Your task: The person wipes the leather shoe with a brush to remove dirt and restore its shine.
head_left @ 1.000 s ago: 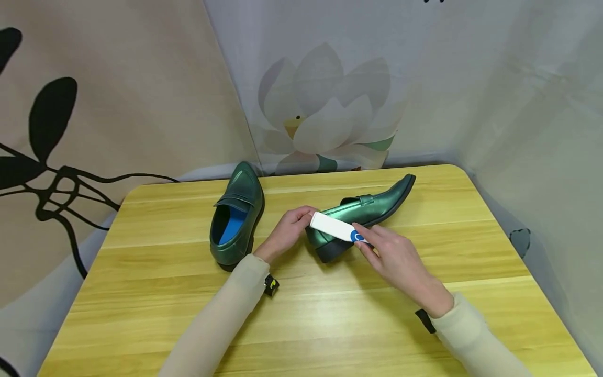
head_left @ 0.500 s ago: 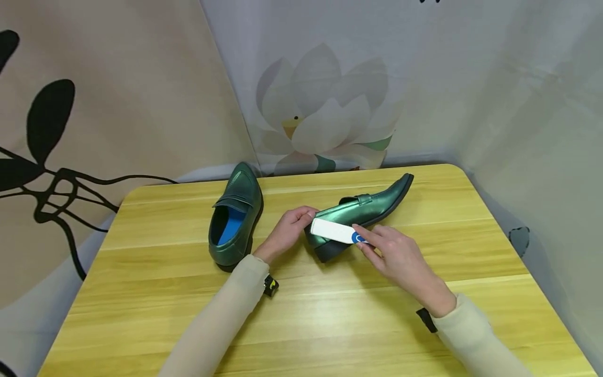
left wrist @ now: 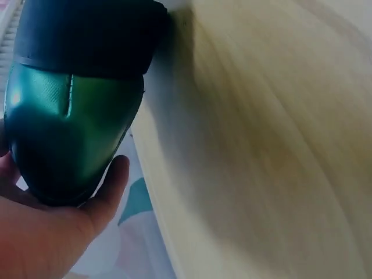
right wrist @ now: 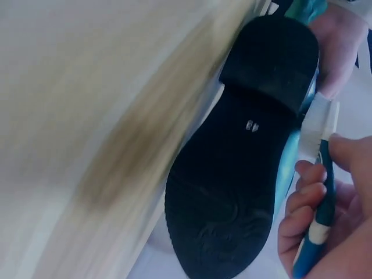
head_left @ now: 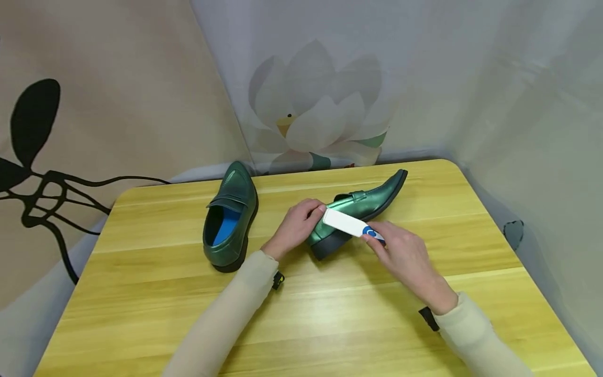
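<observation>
My left hand [head_left: 297,225] grips a metallic green loafer [head_left: 377,201] at the collar of its heel end; the shoe is tilted on its side, toe pointing to the back right. From the left wrist, the loafer's heel [left wrist: 75,128] appears with thumb and fingers on both sides of the collar. A slim brush with a white head and blue handle [head_left: 346,222] is held by my right hand [head_left: 407,256], its head overlapping the loafer's heel side. Fingers and thumb wrap the brush handle [right wrist: 327,197] in the right wrist view, beside the black sole [right wrist: 232,174].
The matching green loafer [head_left: 233,209], with a blue insole, stands upright left of my left hand. Both shoes are on a wooden table [head_left: 311,324]. Behind it hangs a cloth backdrop [head_left: 419,78] printed with a flower and dark leaves.
The brush has moved a little to the right along the loafer's side. My left hand has shifted slightly right and up at the heel collar. The head view has shifted slightly.
</observation>
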Motion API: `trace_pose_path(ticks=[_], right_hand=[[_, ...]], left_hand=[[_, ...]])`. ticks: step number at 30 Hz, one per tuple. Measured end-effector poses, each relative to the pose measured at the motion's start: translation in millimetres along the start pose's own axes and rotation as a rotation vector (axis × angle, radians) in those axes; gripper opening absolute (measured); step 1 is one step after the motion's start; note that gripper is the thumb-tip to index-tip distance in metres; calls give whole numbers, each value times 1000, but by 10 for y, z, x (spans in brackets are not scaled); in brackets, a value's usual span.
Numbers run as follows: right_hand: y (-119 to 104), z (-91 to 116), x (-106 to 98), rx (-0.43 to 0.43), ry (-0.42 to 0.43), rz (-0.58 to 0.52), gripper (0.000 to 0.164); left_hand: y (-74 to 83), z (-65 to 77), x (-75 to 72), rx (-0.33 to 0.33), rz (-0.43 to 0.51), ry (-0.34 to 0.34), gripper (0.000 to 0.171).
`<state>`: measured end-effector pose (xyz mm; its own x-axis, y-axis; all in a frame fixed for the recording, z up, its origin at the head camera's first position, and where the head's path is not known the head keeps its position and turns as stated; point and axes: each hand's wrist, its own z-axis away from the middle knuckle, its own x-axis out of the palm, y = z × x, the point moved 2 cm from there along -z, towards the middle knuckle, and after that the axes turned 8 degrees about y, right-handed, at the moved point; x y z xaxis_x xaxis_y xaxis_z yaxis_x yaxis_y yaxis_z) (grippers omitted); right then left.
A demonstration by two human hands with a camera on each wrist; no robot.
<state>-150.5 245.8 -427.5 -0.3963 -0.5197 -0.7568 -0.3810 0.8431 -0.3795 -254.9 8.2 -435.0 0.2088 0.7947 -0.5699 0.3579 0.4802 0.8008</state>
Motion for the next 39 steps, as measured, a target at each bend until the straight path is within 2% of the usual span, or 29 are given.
trace_pose_path(ticks=[5,11,14,19,21,23,28,33,36,39], right_hand=[[168,-44,-78,68,62,54,29],[301,-79,-113,140,93,45,28],[224,-76,-64,99,67,16,29],[9,-76,70,-49,-2,-15,31],[-48,-84,105,-82,-14,-9,31],[-55,-90,107,-76,-18,9,29],[163,-70,-9,39,-12,60,27],[420,-44,-173,143,30,109,31],[429,-56,-187,139,45,114,31],[321,-83,-110,100,26,89,30]], left_hand=[[-36,-11,-34,-84,99,-2,28],[-50,-50,-152,-85,147,-65,31],[-69,-69,-221,-79,143,-79,31],[-88,-69,-266,-68,136,-106,30],[-83,-57,-266,-58,124,-100,30],[-85,-43,-254,-50,107,-83,31],[-145,-4,-207,-45,93,-35,30],[-187,20,-189,-37,88,-5,31],[-168,29,-184,-25,79,8,31],[-150,43,-173,-20,77,15,30]])
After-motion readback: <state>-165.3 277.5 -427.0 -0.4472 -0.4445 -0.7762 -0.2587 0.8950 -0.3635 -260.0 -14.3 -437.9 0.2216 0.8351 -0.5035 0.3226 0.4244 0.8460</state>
